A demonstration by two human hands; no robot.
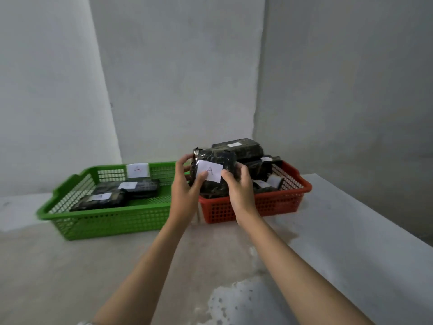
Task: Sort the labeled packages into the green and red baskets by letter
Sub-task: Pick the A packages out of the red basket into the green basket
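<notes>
We hold the "A" package [212, 171] with both hands [187, 184] [236, 188]; two lie in the green basket [105, 221], several remain in the red basket [269, 205].

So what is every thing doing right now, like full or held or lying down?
Package marked A: held up by both hands, label facing the camera.
Left hand: grips the package's left side.
Right hand: grips its right side.
Green basket: holds two packages lying flat.
Red basket: piled with packages.
</notes>
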